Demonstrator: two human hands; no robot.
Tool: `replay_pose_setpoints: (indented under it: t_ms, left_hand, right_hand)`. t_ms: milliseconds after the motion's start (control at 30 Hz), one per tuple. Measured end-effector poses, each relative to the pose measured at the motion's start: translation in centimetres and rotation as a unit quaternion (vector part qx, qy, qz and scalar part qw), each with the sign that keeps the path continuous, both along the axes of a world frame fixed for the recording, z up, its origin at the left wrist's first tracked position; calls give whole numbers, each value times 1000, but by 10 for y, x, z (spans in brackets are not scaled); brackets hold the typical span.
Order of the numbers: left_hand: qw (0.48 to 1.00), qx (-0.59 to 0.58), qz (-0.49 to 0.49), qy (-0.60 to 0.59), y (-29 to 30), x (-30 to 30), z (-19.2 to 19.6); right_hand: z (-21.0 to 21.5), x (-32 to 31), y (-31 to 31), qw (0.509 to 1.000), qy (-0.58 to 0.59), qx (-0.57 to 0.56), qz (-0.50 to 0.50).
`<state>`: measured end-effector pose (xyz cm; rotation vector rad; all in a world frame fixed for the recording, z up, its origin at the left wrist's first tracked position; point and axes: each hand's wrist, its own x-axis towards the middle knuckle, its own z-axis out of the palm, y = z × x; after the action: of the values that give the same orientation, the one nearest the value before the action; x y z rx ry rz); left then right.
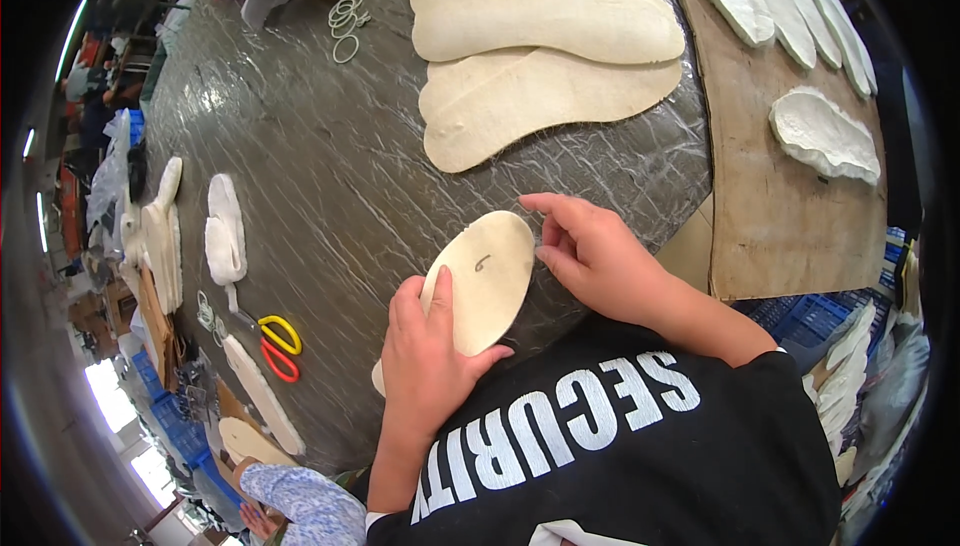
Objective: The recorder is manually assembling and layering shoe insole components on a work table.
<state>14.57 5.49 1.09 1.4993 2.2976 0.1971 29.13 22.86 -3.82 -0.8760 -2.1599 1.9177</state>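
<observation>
Black shirt (720, 466) nearest; cream insole (490, 291) lies under left hand (425, 351).

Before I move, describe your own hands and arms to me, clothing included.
The left hand and right hand are both ungloved, with no ring or watch showing. The forearms are bare, coming out of a black top with large white block lettering across it. A thin bit of white shows at the sleeve edges.

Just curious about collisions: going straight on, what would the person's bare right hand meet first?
Pointing leftward, the bare right hand would probably meet the cream, round-ended, felt-like piece, thumb first, though depth is unclear.
</observation>
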Motion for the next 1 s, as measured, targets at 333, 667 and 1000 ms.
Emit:
replay_pose_setpoints:
  t_ms: [333, 667, 1000]
  left_hand:
    - [1000, 0, -3, 20, 4, 2, 0]
    - [977, 56, 156, -133, -36, -34, 25]
    - [900, 158, 275, -299, -87, -58, 11]
  right_hand:
    - [2, -32, -11, 922, 104, 296, 228]
    - [9, -21, -9, 899, 22, 373, 229]
    - [26, -46, -27, 904, 124, 358, 199]
